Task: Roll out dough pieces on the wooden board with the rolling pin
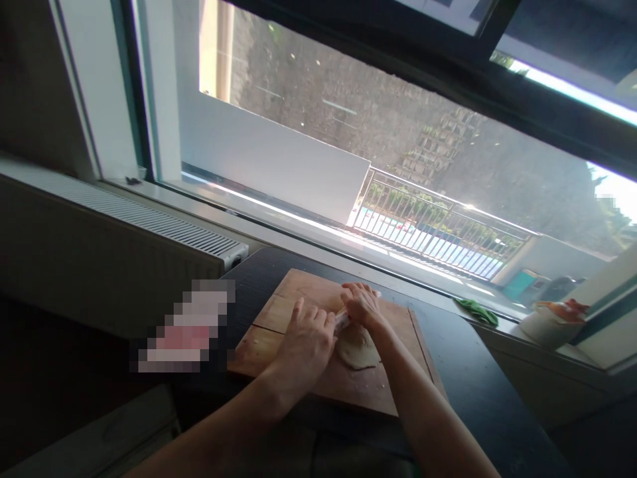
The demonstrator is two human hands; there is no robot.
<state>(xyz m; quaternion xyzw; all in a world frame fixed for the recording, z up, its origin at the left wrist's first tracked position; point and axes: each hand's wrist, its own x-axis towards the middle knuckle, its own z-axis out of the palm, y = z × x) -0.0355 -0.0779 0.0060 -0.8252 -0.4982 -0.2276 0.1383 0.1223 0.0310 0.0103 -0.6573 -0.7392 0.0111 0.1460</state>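
A flat round of dough (357,350) lies on a wooden board (393,392). Across its far edge runs a pale rolling pin (341,321), of which only a short piece shows between my hands. My left hand (309,333) rests over the near-left end, fingers on top of the pin. Over the other end, farther off and to the right, my right hand (362,304) bends its fingers round the pin. Both palms hide most of it. Small floury bits dot the board near the dough.
The board sits on a dark table (462,358) against a window sill. A radiator (199,245) stands at left, near a blurred-out pinkish item (184,335). On the sill at right are a green cloth (476,312) and a white pot (545,328).
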